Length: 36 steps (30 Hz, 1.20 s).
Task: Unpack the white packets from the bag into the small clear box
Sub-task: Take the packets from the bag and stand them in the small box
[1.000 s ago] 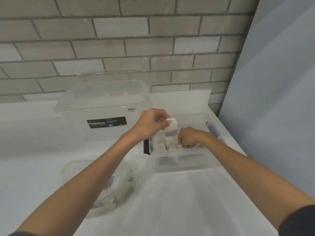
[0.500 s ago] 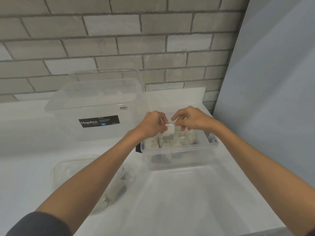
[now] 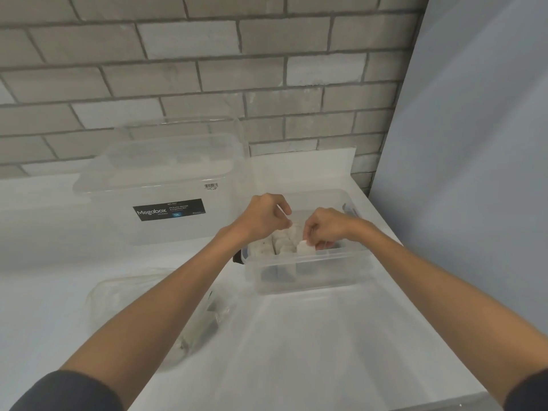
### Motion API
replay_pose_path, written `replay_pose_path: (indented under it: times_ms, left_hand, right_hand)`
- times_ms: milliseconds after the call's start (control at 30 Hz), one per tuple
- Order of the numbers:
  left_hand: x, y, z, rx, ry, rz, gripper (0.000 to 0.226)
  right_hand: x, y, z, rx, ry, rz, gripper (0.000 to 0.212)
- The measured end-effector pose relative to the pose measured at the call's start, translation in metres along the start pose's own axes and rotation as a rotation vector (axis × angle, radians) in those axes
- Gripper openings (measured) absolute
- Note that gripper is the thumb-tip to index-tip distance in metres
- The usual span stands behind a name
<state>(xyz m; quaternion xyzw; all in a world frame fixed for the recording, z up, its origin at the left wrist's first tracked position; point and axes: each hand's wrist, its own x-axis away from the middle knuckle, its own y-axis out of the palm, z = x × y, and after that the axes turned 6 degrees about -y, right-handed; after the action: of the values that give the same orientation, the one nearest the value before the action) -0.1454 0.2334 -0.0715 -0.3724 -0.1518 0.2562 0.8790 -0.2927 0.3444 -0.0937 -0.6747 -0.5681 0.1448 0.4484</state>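
The small clear box (image 3: 308, 274) stands on the white table, right of centre, with several white packets (image 3: 280, 241) inside. My right hand (image 3: 326, 228) is over the box and pinches one white packet (image 3: 304, 248) near the front wall. My left hand (image 3: 262, 216) hovers over the box's left rim with curled fingers. A thin white sliver shows at its fingertips, and I cannot tell whether it holds anything. The crumpled clear bag (image 3: 118, 307) lies at the front left, partly hidden under my left forearm.
A large clear Megabox tub (image 3: 166, 185) stands behind and left of the small box, against the grey brick wall. A blue-grey panel (image 3: 474, 173) closes off the right side. The table's front edge (image 3: 444, 406) runs along the lower right.
The packet my left hand held above the box has passed to my right hand, which has lowered it into the box. My left hand has drawn back to the left.
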Motion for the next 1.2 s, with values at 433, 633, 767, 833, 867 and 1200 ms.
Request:
replay_pose_path:
  times_ms: [433,633,767,833,867,1200]
  left_hand:
    - [0.014,-0.018,-0.008,-0.035,0.035,0.047,0.013]
    - [0.026,-0.035,-0.011,-0.010,0.056,0.099,0.011]
    - [0.040,-0.056,-0.017,0.031,0.048,0.148,0.010]
    - [0.052,-0.069,-0.024,0.036,0.042,0.163,0.009]
    - [0.059,-0.076,-0.028,0.024,0.043,0.165,0.008]
    - [0.126,-0.127,-0.114,-0.097,-0.287,-0.311,0.013]
  right_hand:
    - [-0.014,0.009,-0.009,0.178,0.066,-0.064,0.016]
    - [-0.003,-0.017,-0.037,0.163,0.005,0.060,0.021]
    - [0.011,-0.030,-0.076,0.138,-0.143,0.211,0.018]
    - [0.019,-0.029,-0.102,0.118,-0.224,0.254,0.018]
    - [0.023,-0.026,-0.115,0.108,-0.259,0.262,0.020]
    - [0.020,0.058,-0.211,0.071,-0.449,0.054,0.016]
